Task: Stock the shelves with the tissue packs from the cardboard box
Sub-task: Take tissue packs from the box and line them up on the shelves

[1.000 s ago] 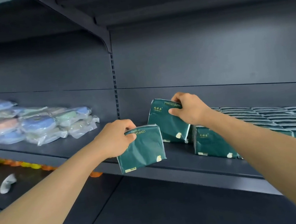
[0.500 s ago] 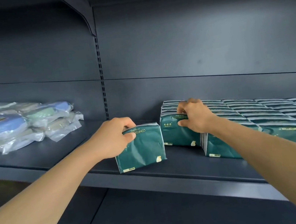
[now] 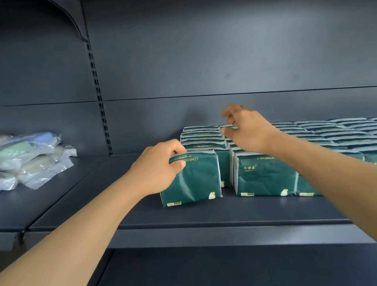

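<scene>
Since half a second ago, our right hand (image 3: 250, 128) has let go of the pack it was setting at the front of the rows and reached further back, and our left hand (image 3: 159, 166) has brought its pack (image 3: 190, 181) in against the stock.

At far left on the shelf (image 3: 144, 213) we see a heap of clear bags (image 3: 14, 161) with blue and green pads inside, well apart from the tissues.

Further right, our left hand grips the top left corner of the pack, fingers curled over the top edge and thumb on the front face. The pack stands upright on the shelf, its print upside down, just in front of the leftmost row (image 3: 202, 138) and beside the next front pack (image 3: 264, 175).

Right of that, our right hand hovers over the back of the second row, fingers curled, with thumb and fingertips at the top edge of a pack there; we cannot tell whether it pinches the pack or only touches it.

The rows of green packs (image 3: 343, 136) run on to the right edge, standing upright and packed tight, tops pale and fronts dark green. Our right forearm crosses in front of some of them.

Below, a lower shelf (image 3: 203, 282) lies dark and bare-looking in the part that shows. The cardboard box is out of view.
</scene>
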